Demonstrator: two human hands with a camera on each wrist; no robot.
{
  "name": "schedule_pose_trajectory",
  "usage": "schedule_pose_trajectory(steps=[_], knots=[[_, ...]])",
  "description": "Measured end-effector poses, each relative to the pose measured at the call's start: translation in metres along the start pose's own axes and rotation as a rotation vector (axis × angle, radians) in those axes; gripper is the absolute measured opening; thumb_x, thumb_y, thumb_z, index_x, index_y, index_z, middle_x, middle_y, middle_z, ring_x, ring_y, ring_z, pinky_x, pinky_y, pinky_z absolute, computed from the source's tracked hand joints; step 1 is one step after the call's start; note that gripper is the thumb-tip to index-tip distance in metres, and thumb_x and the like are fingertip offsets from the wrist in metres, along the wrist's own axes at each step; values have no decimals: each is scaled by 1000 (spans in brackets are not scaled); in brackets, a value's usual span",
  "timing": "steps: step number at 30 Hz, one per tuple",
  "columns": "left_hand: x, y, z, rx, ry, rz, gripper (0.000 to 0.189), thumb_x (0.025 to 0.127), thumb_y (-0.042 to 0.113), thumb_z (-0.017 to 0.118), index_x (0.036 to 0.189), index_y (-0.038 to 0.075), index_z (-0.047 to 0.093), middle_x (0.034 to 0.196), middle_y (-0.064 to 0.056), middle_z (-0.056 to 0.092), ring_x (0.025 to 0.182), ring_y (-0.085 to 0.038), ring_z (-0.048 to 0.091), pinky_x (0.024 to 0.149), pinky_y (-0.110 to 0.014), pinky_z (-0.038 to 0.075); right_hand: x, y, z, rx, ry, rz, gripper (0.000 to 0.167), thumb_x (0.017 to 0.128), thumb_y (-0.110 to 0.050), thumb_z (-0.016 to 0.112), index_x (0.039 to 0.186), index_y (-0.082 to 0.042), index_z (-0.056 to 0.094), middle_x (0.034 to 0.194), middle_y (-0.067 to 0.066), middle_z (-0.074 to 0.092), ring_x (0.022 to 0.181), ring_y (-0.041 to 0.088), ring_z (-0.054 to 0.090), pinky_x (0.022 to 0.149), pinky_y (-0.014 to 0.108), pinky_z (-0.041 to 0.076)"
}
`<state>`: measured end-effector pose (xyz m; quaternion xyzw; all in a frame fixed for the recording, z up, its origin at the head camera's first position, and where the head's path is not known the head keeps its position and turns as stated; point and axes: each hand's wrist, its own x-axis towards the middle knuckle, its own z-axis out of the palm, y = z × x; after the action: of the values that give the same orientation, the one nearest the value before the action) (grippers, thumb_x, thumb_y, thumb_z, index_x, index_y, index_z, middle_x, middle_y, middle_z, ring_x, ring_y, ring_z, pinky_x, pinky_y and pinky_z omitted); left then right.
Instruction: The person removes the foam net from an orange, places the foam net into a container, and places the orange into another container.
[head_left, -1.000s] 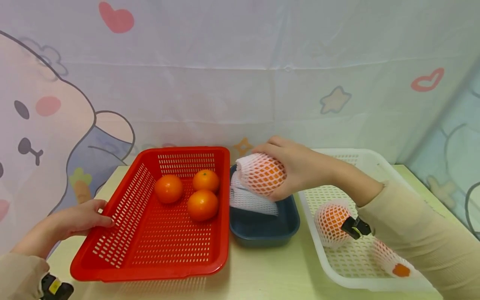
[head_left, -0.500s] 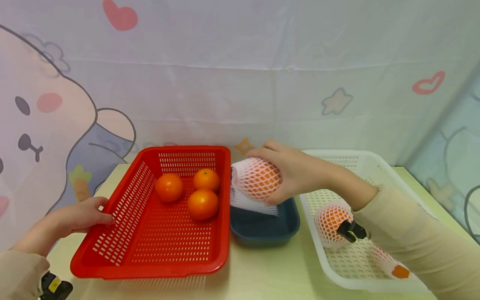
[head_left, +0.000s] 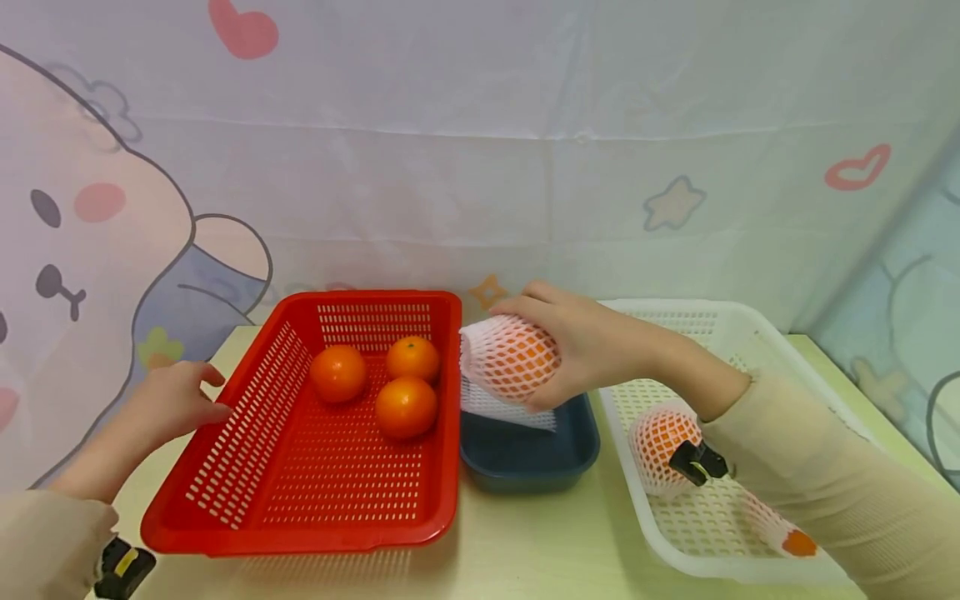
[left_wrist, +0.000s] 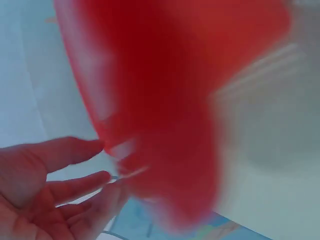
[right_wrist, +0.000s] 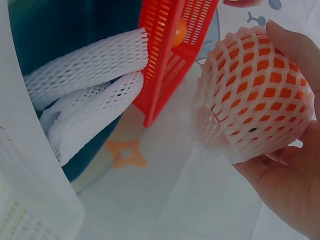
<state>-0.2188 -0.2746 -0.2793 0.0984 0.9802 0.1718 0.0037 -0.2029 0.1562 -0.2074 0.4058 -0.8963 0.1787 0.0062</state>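
My right hand [head_left: 581, 346] grips an orange in a white foam net [head_left: 513, 357], held above the dark blue bin [head_left: 528, 458]. In the right wrist view the net [right_wrist: 255, 95] wraps the orange, with its gathered end pointing away from the palm. My left hand [head_left: 176, 404] is at the left rim of the red basket [head_left: 300, 542], fingers loosely bent and holding nothing. Its fingertips are close to the rim in the left wrist view; contact is unclear. Three bare oranges [head_left: 406, 407] lie in the red basket. White foam nets [right_wrist: 90, 65] lie in the bin.
At the right stands a white basket [head_left: 660, 550] holding a netted orange [head_left: 663, 442] and another netted fruit [head_left: 776, 525], partly hidden by my right arm. A patterned cloth [head_left: 450, 167] hangs behind the pale table [head_left: 517, 550].
My right hand has brought the netted orange slightly left and down, towards the red basket. The left hand has let go of the basket rim and lifted a little.
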Motion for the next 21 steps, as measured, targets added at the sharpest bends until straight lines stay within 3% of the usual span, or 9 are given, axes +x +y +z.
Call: schedule_pose_trajectory(steps=[3, 7, 14, 21], knots=[[1, 13, -4, -57, 83, 34, 31, 79, 8, 63, 99, -14, 58, 81, -25, 64, 67, -31, 61, 57, -42, 52, 0, -1, 0, 0, -4, 2, 78, 65, -29, 81, 132, -15, 45, 113, -1, 46, 94, 14, 50, 74, 28, 50], [2, 38, -12, -184, 109, 59, 25, 86, 15, 62, 102, -4, 62, 92, -19, 66, 77, -27, 60, 61, -35, 51, 0, -1, 0, -1, -8, 3, 78, 65, -29, 81, 132, -15, 45, 114, 0, 46, 93, 14, 49, 74, 28, 49], [-2, 99, -17, -546, 4, 95, 26, 88, 19, 65, 107, 0, 65, 102, -8, 62, 92, -23, 53, 74, -25, 50, 0, -1, 1, 5, -3, 4, 78, 64, -29, 82, 132, -15, 45, 113, -1, 46, 94, 14, 50, 74, 27, 50], [-9, 156, -15, -766, -102, 134, 23, 85, 15, 68, 104, 2, 68, 104, -10, 62, 97, -26, 52, 75, -28, 52, 0, -1, 0, 10, 14, -14, 78, 63, -29, 82, 131, -15, 46, 110, -1, 47, 93, 15, 50, 73, 28, 50]])
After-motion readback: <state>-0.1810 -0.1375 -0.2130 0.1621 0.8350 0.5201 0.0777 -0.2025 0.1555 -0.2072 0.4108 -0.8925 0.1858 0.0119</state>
